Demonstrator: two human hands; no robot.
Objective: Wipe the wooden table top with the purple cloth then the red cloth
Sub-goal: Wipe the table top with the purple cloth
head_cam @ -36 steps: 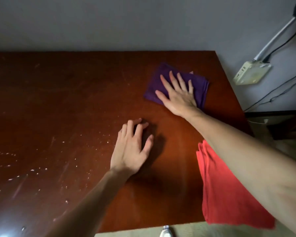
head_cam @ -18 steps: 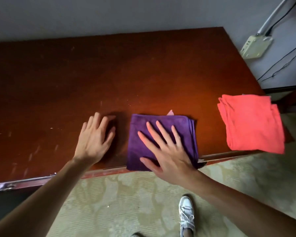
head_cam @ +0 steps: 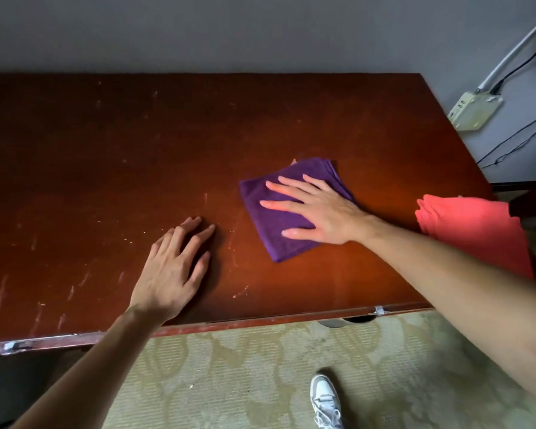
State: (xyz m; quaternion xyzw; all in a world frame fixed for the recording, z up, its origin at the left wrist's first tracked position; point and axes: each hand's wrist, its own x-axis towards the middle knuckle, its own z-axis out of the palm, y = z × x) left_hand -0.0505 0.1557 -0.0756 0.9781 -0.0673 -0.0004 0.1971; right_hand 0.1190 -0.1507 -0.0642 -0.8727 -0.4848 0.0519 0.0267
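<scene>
A folded purple cloth (head_cam: 273, 218) lies on the dark wooden table top (head_cam: 136, 144), right of its middle. My right hand (head_cam: 316, 212) presses flat on the cloth with straight, spread fingers pointing left. My left hand (head_cam: 174, 270) rests flat on the bare wood near the front edge, to the left of the cloth and apart from it. A folded red cloth (head_cam: 474, 230) lies at the table's right front corner, partly behind my right forearm.
Pale streaks and specks mark the wood on the left and front. A grey wall runs behind the table. A power strip (head_cam: 474, 111) with cables hangs on the wall at right. Patterned carpet (head_cam: 260, 376) and my shoe (head_cam: 325, 400) lie below the front edge.
My right hand has slid the purple cloth from the front edge back onto the table and turned it, fingers now pointing left. My left hand stays flat on the wood.
</scene>
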